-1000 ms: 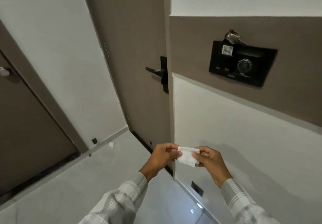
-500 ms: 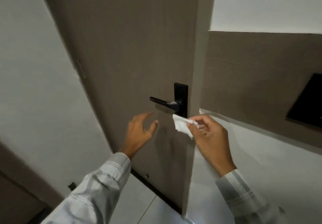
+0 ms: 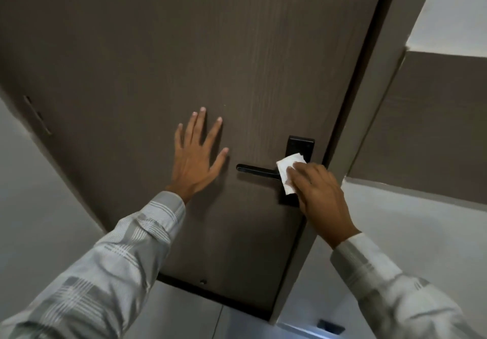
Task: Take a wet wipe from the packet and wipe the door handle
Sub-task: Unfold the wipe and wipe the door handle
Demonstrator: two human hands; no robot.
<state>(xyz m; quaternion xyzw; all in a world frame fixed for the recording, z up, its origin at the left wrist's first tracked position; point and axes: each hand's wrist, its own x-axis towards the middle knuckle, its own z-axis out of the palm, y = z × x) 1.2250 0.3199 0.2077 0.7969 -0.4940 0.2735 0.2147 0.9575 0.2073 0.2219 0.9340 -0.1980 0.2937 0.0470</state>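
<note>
Both hands have risen and closed in on the door since half a second ago: then the left hand hung in the air short of the panel with its fingers loosely curled, and the right hand held the wipe just under the lever; a second ago the two were pinching the wipe together low over the floor.

Now the left hand lies flat on the brown door, palm to the wood, all five fingers straight and spread wide, holding nothing. It sits just beside the free tip of the black door handle, not touching it. Its arm reaches up from the lower left corner in a pale checked sleeve.

The right hand comes up from the lower right, wrist bent slightly inward, knuckles toward the camera. Its fingers are curled down over the white wet wipe, pressing it against the handle where the lever meets the black backplate, near the door's latch edge. The wipe is folded into a crumpled strip that runs from the plate above the lever down past it. How the thumb grips it cannot be told; it is hidden behind the hand.
</note>
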